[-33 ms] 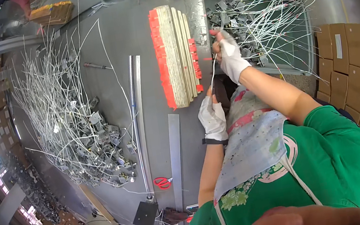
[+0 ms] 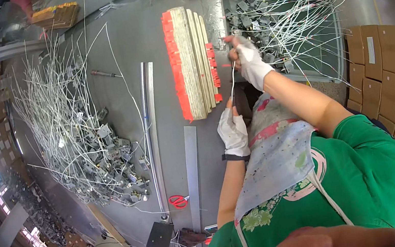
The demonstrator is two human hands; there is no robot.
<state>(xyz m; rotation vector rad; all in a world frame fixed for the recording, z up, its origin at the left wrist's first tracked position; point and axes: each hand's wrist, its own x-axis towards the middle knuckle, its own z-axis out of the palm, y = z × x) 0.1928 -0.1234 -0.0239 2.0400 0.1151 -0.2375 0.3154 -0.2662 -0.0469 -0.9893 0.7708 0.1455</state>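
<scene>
Slightly left of where they were, the fingers of a worker's right hand have edged toward a red-edged stack, while the left hand has barely moved. Both are gloved with fingertips bare, and a white wire runs on a slant between them at the counter's right edge, just beside the stack. The left hand pinches its lower end; the right is curled around its upper part, index finger stretched out and slightly blurred. Just past the right edge, near the top corner, a bin holds wired parts. Toward the counter's left edge spreads a large pile of similar parts, a screwdriver near it. Two long rails lie between pile and stack, with scissors by their lower end and a flat metal strip to the right. Near the top left corner, another person's hand is at a brown bundle.
</scene>
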